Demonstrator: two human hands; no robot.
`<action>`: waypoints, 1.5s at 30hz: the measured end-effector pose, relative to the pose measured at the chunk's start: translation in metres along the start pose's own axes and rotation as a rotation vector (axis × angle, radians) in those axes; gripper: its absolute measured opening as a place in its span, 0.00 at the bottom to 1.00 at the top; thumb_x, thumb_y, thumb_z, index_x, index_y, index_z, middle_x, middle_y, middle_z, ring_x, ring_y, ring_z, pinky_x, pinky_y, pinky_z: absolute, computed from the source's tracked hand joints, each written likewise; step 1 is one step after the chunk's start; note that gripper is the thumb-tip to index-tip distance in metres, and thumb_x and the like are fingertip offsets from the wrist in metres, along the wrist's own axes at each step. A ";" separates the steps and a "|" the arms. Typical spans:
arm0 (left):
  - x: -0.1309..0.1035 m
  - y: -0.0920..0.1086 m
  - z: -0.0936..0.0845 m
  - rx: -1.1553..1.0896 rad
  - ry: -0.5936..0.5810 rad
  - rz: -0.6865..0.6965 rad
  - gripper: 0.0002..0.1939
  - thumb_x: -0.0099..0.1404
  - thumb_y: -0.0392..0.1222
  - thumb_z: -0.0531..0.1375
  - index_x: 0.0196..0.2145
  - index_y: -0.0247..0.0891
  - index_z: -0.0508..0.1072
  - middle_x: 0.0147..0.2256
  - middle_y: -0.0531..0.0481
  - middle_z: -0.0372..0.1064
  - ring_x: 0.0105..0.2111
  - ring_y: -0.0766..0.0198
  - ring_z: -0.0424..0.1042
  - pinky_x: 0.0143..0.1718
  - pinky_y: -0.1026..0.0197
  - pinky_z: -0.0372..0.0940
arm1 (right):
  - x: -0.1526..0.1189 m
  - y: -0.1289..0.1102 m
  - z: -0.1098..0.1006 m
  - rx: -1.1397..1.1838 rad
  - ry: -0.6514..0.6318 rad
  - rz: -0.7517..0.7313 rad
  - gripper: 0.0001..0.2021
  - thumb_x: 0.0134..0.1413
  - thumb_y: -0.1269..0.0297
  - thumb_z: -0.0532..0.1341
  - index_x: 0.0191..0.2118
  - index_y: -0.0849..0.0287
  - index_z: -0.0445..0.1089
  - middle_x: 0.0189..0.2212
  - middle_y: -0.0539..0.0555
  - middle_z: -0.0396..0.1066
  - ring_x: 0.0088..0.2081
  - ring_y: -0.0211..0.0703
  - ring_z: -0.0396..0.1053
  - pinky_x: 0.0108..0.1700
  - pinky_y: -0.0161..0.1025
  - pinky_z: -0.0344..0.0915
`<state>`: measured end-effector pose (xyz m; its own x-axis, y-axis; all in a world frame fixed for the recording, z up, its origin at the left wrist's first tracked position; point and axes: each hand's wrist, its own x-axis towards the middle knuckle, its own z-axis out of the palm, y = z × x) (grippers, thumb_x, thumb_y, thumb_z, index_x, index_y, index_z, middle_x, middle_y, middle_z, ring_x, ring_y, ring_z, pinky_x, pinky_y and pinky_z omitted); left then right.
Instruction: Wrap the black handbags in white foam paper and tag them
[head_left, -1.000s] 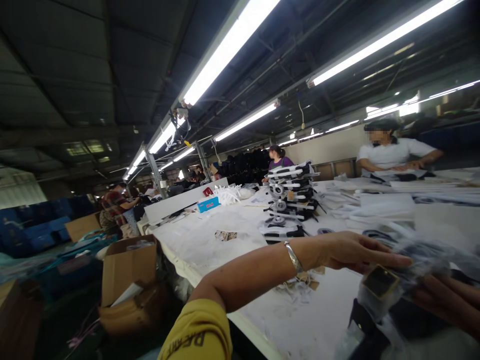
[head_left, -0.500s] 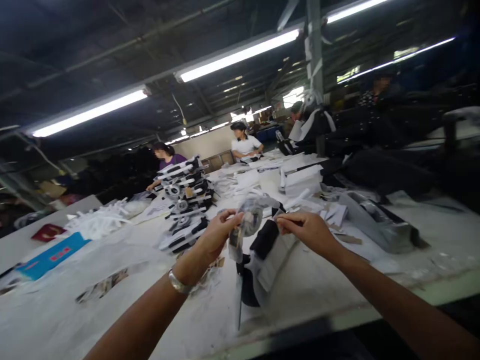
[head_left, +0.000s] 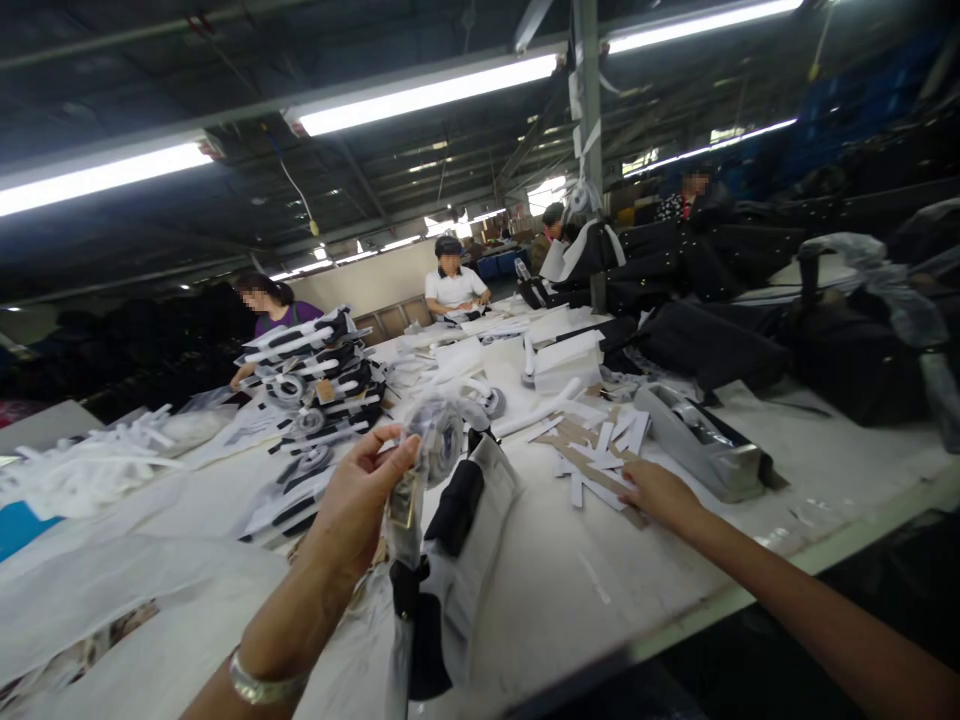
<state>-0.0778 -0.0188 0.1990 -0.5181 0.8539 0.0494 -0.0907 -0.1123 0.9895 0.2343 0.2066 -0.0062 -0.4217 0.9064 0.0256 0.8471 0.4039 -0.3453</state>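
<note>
My left hand (head_left: 371, 480) pinches the plastic-wrapped strap (head_left: 439, 435) of a black bag (head_left: 457, 505). A round ring-like part shows through the clear wrap beside my fingertips. The bag stands tilted on the table, with whitish sheeting (head_left: 480, 550) along its side. Further right, my right hand (head_left: 664, 495) reaches to the near edge of a loose pile of white and brown paper strips (head_left: 600, 450). Its fingers are curled together on a strip there; the exact grip is partly hidden.
A tall stack of wrapped black-and-white pieces (head_left: 322, 400) stands to the left. White tubes (head_left: 97, 445) lie beyond it. A wrapped bag (head_left: 705, 440) lies right of the strips, with more black bags (head_left: 847, 350) behind. Co-workers (head_left: 454, 285) are across the table (head_left: 570, 590).
My right hand has left the bag and moved right to the paper strips. My left hand still holds the wrapped strap. The view has swung to the right.
</note>
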 end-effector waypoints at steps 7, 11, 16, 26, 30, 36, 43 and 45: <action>-0.014 -0.017 -0.001 -0.025 -0.036 -0.110 0.26 0.50 0.48 0.75 0.43 0.40 0.71 0.33 0.51 0.78 0.33 0.61 0.78 0.37 0.63 0.71 | 0.010 0.009 -0.003 -0.015 -0.136 0.047 0.01 0.52 0.68 0.65 0.31 0.57 0.73 0.30 0.53 0.75 0.34 0.45 0.72 0.31 0.36 0.52; -0.014 -0.019 -0.005 -0.064 -0.042 -0.125 0.26 0.50 0.47 0.75 0.43 0.41 0.71 0.35 0.51 0.78 0.34 0.60 0.79 0.38 0.63 0.71 | 0.009 0.014 0.000 0.004 -0.120 0.014 0.06 0.51 0.68 0.65 0.37 0.58 0.73 0.33 0.53 0.76 0.36 0.45 0.72 0.33 0.35 0.55; -0.011 -0.023 -0.011 -0.079 -0.041 -0.125 0.28 0.48 0.46 0.76 0.45 0.40 0.71 0.36 0.50 0.78 0.35 0.58 0.79 0.38 0.61 0.72 | 0.006 0.022 0.001 -0.030 -0.070 0.011 0.09 0.50 0.67 0.66 0.39 0.61 0.74 0.38 0.59 0.77 0.41 0.50 0.73 0.39 0.36 0.60; -0.007 -0.030 -0.019 -0.076 -0.053 -0.140 0.28 0.50 0.48 0.75 0.45 0.41 0.70 0.37 0.50 0.79 0.33 0.60 0.79 0.38 0.61 0.72 | -0.007 0.021 0.000 -0.111 -0.036 -0.040 0.10 0.56 0.68 0.62 0.43 0.60 0.77 0.44 0.61 0.76 0.47 0.53 0.73 0.46 0.40 0.63; -0.006 -0.029 -0.018 -0.085 -0.040 -0.135 0.27 0.50 0.48 0.75 0.44 0.41 0.71 0.37 0.50 0.79 0.33 0.59 0.79 0.38 0.60 0.73 | -0.021 0.019 0.000 -0.129 -0.032 -0.051 0.09 0.57 0.70 0.60 0.42 0.60 0.77 0.43 0.61 0.77 0.47 0.53 0.73 0.47 0.40 0.63; -0.007 -0.026 -0.014 -0.083 -0.066 -0.151 0.26 0.50 0.48 0.75 0.43 0.41 0.71 0.37 0.50 0.79 0.34 0.57 0.79 0.37 0.59 0.73 | -0.025 0.013 -0.006 -0.172 -0.004 -0.023 0.14 0.64 0.68 0.54 0.39 0.56 0.79 0.38 0.59 0.79 0.43 0.52 0.75 0.43 0.40 0.63; -0.008 -0.028 -0.016 -0.073 -0.064 -0.129 0.26 0.51 0.49 0.74 0.44 0.41 0.71 0.36 0.50 0.79 0.34 0.58 0.79 0.38 0.60 0.72 | -0.036 0.006 -0.011 -0.248 0.072 0.025 0.13 0.64 0.64 0.55 0.39 0.54 0.79 0.38 0.57 0.79 0.41 0.56 0.75 0.36 0.41 0.60; -0.008 -0.028 -0.016 -0.078 -0.066 -0.131 0.27 0.51 0.49 0.75 0.44 0.40 0.71 0.35 0.50 0.79 0.33 0.59 0.79 0.37 0.60 0.72 | -0.038 0.008 -0.011 -0.236 0.060 0.020 0.10 0.61 0.63 0.59 0.36 0.52 0.79 0.37 0.56 0.79 0.41 0.55 0.75 0.36 0.40 0.60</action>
<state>-0.0847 -0.0304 0.1692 -0.4412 0.8949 -0.0676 -0.2207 -0.0351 0.9747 0.2604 0.1766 0.0003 -0.3903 0.9173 0.0789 0.9101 0.3973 -0.1178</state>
